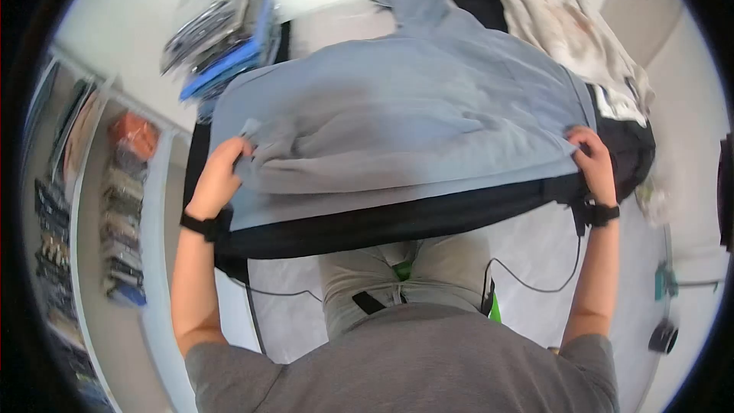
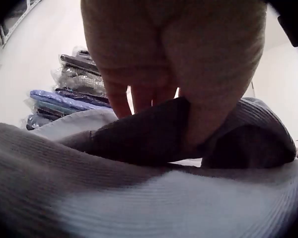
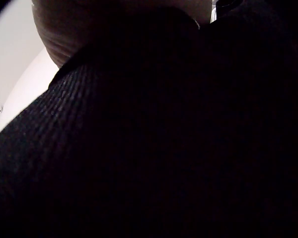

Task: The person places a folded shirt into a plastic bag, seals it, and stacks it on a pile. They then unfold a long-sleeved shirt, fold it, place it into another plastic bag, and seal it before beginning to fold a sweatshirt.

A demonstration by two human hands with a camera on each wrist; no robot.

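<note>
A blue-grey sweatshirt lies spread across a black-covered table in the head view, with a sleeve-like part extending away at the back. At its near left corner my left hand pinches the edge between thumb and fingers. The left wrist view shows that hand from behind, its thumb and fingers over a fold of ribbed fabric. My right hand grips the near right corner. Dark ribbed cloth fills most of the right wrist view and hides the fingers.
Bagged folded clothes are stacked at the back left. A cream garment lies at the back right. The black table cover hangs at the near edge. Shelves with packed clothes stand left. Cables run from both wrists.
</note>
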